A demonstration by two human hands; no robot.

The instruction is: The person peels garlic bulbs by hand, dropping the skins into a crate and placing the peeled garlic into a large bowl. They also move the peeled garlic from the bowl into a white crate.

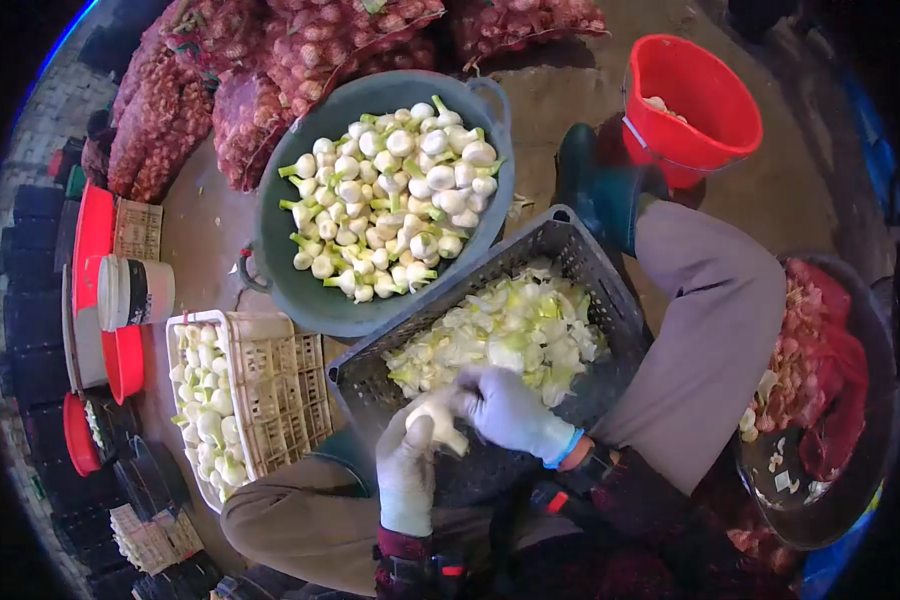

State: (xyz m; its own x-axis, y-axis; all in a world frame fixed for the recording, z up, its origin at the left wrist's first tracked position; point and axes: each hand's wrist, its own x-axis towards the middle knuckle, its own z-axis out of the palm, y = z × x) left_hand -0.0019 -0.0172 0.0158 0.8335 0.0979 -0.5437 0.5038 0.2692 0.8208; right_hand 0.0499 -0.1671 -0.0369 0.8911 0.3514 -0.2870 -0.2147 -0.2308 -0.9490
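Observation:
My left hand [407, 455], in a pale work glove, is wrapped round a peeled white bulb [438, 424] with a short stem, like an onion or garlic. My right hand [518, 410], gloved with a blue cuff edge, is closed at the bulb's upper side. Its fingertips are blurred, and what they pinch is hidden. Both hands are over the near side of a black slatted crate [610, 275] between my legs. In that crate lies a heap of pale green and white peels [510, 330].
Beyond the crate stands a grey-green basin [280, 270] of white bulbs. On the left is a white crate [270, 390] of bulbs; on the right, a dark basin [785, 515] with a red net bag [835, 400]. A red bucket [685, 150] and full net bags [310, 45] stand farther off.

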